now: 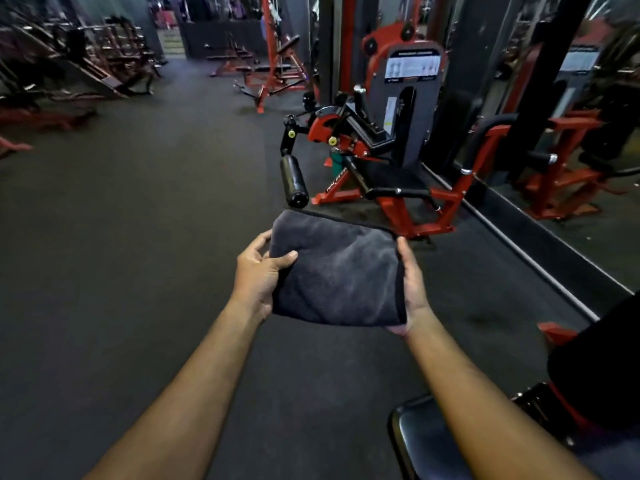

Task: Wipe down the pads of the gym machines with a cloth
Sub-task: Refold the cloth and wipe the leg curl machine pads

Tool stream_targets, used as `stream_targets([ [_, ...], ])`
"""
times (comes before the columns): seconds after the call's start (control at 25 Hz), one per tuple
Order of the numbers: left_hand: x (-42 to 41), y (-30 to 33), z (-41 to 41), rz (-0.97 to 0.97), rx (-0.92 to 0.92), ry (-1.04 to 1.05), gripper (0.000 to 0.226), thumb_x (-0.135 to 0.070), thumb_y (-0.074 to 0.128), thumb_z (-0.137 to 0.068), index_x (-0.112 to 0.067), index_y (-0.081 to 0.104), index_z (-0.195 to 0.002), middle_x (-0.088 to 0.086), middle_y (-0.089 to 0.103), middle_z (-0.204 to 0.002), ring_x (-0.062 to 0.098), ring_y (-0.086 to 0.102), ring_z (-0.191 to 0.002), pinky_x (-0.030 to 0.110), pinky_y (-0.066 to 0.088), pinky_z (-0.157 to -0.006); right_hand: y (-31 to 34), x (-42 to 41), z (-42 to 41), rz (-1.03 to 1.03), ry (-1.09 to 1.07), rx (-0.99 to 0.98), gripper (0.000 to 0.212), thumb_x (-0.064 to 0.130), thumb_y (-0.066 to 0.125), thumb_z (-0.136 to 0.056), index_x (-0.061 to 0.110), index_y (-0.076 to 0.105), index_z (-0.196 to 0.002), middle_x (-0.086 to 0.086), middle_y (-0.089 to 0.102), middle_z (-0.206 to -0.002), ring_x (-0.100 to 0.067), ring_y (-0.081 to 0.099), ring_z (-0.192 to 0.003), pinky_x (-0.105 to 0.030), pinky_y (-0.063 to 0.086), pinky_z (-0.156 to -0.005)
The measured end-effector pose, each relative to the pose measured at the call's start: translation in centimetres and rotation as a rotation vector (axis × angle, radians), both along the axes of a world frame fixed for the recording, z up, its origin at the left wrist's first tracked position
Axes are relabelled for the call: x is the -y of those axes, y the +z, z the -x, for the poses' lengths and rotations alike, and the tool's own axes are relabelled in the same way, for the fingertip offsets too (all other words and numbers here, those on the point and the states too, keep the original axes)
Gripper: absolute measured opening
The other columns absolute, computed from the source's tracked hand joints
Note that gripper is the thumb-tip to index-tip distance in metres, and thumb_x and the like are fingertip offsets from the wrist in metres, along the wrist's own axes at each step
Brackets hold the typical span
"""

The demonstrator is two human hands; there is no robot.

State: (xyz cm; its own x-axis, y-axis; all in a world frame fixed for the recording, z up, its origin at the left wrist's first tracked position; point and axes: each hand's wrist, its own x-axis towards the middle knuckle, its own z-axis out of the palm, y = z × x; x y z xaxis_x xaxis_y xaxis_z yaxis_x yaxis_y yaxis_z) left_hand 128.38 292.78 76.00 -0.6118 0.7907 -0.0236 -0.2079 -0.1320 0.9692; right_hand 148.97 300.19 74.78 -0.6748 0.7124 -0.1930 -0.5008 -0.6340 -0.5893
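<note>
Cloth (pixel 334 271), grey and folded flat, sat clasped at its edges between your left hand (pixel 258 277) and right hand (pixel 412 289), readied for the leg machine's roller pad (pixel 293 180) ahead

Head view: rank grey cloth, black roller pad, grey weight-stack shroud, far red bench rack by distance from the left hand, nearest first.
1. grey cloth: in the left hand, held with the right hand.
2. black roller pad: just ahead, hanging off the red machine's arm.
3. grey weight-stack shroud: behind that machine's seat, to the right.
4. far red bench rack: back of the room, centre.
</note>
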Motion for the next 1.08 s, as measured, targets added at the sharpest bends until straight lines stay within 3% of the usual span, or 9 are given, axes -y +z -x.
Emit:
stream_targets([
  [0.12, -0.1, 0.4, 2.9, 0.100, -0.210, 0.134, 0.048, 0.000, 0.078, -0.075, -0.018, 0.061, -0.116, 0.008, 0.067, -0.115, 0.025, 0.066, -0.106, 0.038, 0.053, -0.094, 1.0, 0.3, 3.2, -0.044, -0.012, 0.155, 0.047, 0.036, 0.055, -0.091, 0.005, 0.066, -0.124, -0.018, 0.067, -0.120, -0.033, 0.065, -0.110, -0.045, 0.050, -0.097],
  [0.24, -0.5, 0.8, 2.5, 0.226, -0.526, 0.197, 0.048, -0.033, 0.083, -0.074, -0.025, 0.058, -0.114, -0.003, 0.054, -0.108, 0.017, 0.060, -0.093, 0.030, 0.053, -0.084, 0.9, -0.1, 6.8, -0.042, -0.088, 0.145, 0.057, 0.036, 0.067, -0.088, 0.002, 0.059, -0.133, -0.024, 0.061, -0.131, -0.037, 0.060, -0.120, -0.050, 0.048, -0.103],
  [0.36, -2.3, 1.8, 0.6, 0.171, -0.133, -0.164, 0.043, -0.042, 0.078, -0.078, -0.021, 0.060, -0.110, -0.008, 0.067, -0.096, 0.008, 0.067, -0.083, 0.027, 0.052, -0.065, 0.4, -0.7, 9.9, -0.181, -0.126, 0.174, 0.041, 0.022, 0.066, -0.089, 0.005, 0.063, -0.126, -0.025, 0.062, -0.128, -0.037, 0.062, -0.117, -0.049, 0.055, -0.094],
  [0.48, -6.4, 0.5, 2.9, 0.156, -0.060, -0.085, 0.011, -0.014, 0.076, -0.080, -0.018, 0.070, -0.088, 0.009, 0.073, -0.092, 0.024, 0.069, -0.080, 0.031, 0.051, -0.063, -0.2, -2.6, 11.9, -0.266, -0.197, 0.210, 0.026, 0.001, 0.057, -0.092, 0.005, 0.067, -0.116, -0.024, 0.068, -0.115, -0.031, 0.069, -0.095, -0.046, 0.058, -0.088],
  [0.56, -9.5, 0.0, 5.0, 0.187, -0.003, -0.053, 0.022, -0.001, 0.064, -0.087, -0.017, 0.067, -0.073, 0.012, 0.066, -0.078, 0.026, 0.063, -0.068, 0.034, 0.049, -0.060, -1.1, -5.2, 13.2, -0.331, -0.335, 0.301, 0.024, 0.001, 0.066, -0.087, 0.005, 0.071, -0.111, -0.022, 0.070, -0.113, -0.028, 0.069, -0.095, -0.043, 0.054, -0.092],
  [0.72, -16.6, -0.2, 8.3, 0.161, 0.032, -0.064, 0.025, -0.001, 0.053, -0.096, -0.016, 0.055, -0.076, 0.004, 0.057, -0.069, 0.015, 0.052, -0.054, 0.021, 0.044, -0.047, -2.9, -12.7, 15.5, -0.543, -0.631, 0.736, 0.016, 0.012, 0.081, -0.080, 0.015, 0.075, -0.094, -0.007, 0.069, -0.107, -0.014, 0.066, -0.097, -0.026, 0.051, -0.091],
  [0.84, -24.2, -0.2, 11.9, 0.134, 0.085, 0.083, 0.028, 0.001, 0.053, -0.094, -0.018, 0.052, -0.073, 0.005, 0.055, -0.067, 0.018, 0.051, -0.058, 0.019, 0.044, -0.046, -3.7, -20.9, 15.8, -0.445, -0.743, 0.779, 0.008, 0.012, 0.068, -0.091, 0.018, 0.068, -0.084, -0.003, 0.069, -0.091, -0.014, 0.062, -0.084, -0.027, 0.049, -0.077],
  [0.92, -29.3, 0.4, 13.9, 0.080, 0.176, 0.136, 0.023, -0.003, 0.053, -0.092, -0.017, 0.054, -0.073, 0.007, 0.057, -0.069, 0.021, 0.055, -0.066, 0.028, 0.052, -0.056, -3.8, -26.3, 15.5, -0.405, -0.749, 0.803, 0.011, 0.018, 0.057, -0.097, 0.016, 0.063, -0.088, -0.003, 0.067, -0.088, -0.014, 0.060, -0.080, -0.030, 0.049, -0.073],
  [1.08, -36.1, 0.9, 14.6, -0.041, 0.342, 0.019, 0.026, -0.029, 0.076, -0.083, -0.013, 0.056, -0.084, 0.011, 0.062, -0.077, 0.025, 0.063, -0.071, 0.042, 0.057, -0.073, -2.8, -33.5, 14.7, -0.361, -0.736, 0.778, 0.017, 0.017, 0.052, -0.101, 0.017, 0.061, -0.087, -0.005, 0.068, -0.088, -0.013, 0.064, -0.080, -0.026, 0.052, -0.068],
])
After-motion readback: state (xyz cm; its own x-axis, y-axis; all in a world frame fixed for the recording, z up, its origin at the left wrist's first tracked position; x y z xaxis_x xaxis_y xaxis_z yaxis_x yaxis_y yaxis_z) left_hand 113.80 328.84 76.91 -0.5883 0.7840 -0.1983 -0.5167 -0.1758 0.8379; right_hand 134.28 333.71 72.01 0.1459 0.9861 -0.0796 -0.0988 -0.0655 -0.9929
